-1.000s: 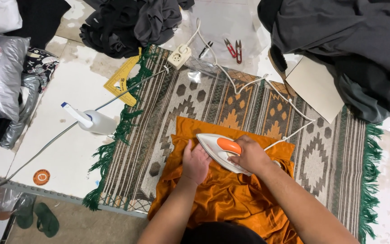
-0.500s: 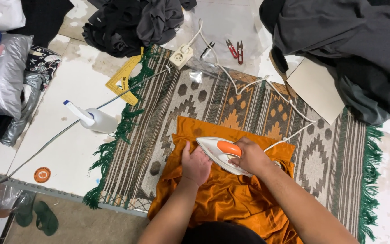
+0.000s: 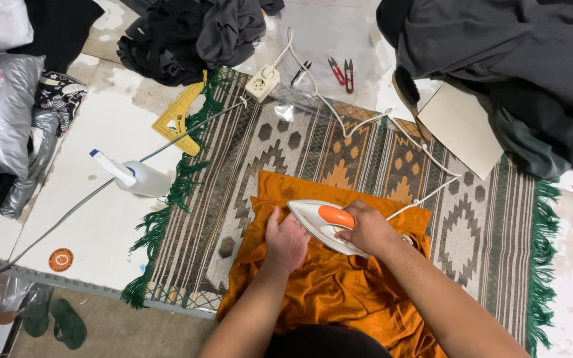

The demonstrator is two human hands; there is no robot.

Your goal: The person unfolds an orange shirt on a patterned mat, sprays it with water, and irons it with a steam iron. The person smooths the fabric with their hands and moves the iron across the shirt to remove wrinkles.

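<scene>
Orange satin-like cloth lies spread on a patterned grey-and-brown woven rug with green fringe, at the near middle of the scene, its far edge squared off and its near part bunched in folds toward the person. The rug serves as padding between the cloth and the hard white table below. The right hand has its fingers closed around the orange handle of a white electric iron, which rests flat on the cloth with its tip pointing left. The left hand lies just beside the iron's tip, palm down and fingers open, pressing the cloth flat, which looks meant to keep the slippery fabric taut and in place ahead of the soleplate.

The iron's white cord trails far and left across the rug to a cream socket block at the rug's far edge, slack enough to let the iron travel. A white spray bottle lies on its side on the table left of the rug, within reach. A yellow set square lies near the rug's far left corner, and red-handled thread snips lie beyond its far edge. Heaps of dark clothing sit at the far side, well apart from the cloth.
</scene>
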